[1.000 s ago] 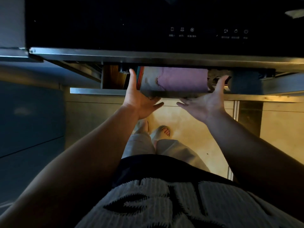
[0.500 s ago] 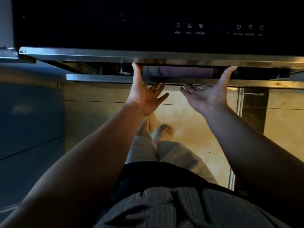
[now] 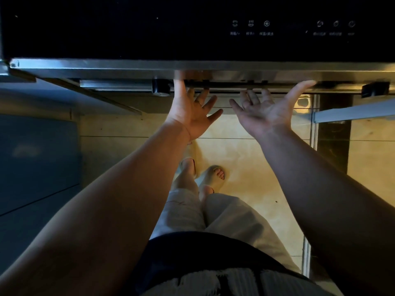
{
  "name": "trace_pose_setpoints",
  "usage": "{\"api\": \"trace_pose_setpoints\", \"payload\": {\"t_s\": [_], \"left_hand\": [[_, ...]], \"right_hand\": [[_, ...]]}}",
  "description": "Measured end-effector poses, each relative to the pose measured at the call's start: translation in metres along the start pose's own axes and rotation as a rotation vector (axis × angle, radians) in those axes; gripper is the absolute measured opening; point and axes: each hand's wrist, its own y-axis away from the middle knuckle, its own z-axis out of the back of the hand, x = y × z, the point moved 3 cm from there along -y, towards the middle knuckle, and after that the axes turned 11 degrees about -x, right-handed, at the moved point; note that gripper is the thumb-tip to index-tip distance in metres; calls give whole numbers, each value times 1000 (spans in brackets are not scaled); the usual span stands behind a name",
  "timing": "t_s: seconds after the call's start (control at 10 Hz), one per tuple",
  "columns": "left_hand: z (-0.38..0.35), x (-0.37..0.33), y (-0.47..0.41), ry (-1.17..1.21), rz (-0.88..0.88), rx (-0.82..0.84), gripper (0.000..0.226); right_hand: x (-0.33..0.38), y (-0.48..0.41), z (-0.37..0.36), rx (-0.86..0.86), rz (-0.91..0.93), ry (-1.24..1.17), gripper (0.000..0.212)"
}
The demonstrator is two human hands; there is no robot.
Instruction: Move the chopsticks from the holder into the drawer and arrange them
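Head view, looking steeply down past both forearms. Landmark: drawer front [image 3: 224, 86], a long metal bar running left to right beneath the black appliance panel [image 3: 192, 28].

Left hand [image 3: 190, 112]: flat, spread, nothing held. Thumb raised against the metal edge just above the drawer front; fingers [image 3: 204, 97] touching the bar from the near side.

Right hand [image 3: 265, 112]: likewise spread and empty, palm turned up. Thumb reaching up and out toward the right end of the drawer front; fingertips at the bar's near edge.

Hands side by side near the middle of the drawer front, left one slightly closer to its left end; neither clearly nearer the bar.

Drawer front nearly flush under the panel; only a thin dark gap visible. Interior not visible.

Chopsticks: not in view. Presumably inside, behind the drawer front; cannot confirm. Holder not in view either.

Judgement: closing step, probably last of the task. Long axis of the drawer front lies across the body, so push direction runs square to it, away from the body. Even pressure from both palms advisable to avoid skewing on the runners. Risk: fingertips caught in the closing gap.
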Motion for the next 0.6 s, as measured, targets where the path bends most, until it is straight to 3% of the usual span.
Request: {"api": "trace_pose_setpoints", "payload": {"t_s": [0.3, 0.6], "left_hand": [[4, 4, -11, 20, -10, 43, 92], [26, 19, 18, -367, 23, -57, 80]], "right_hand": [[-6, -13, -3, -7, -6, 48, 81], [-10, 18, 30, 19, -50, 176, 87]]}}
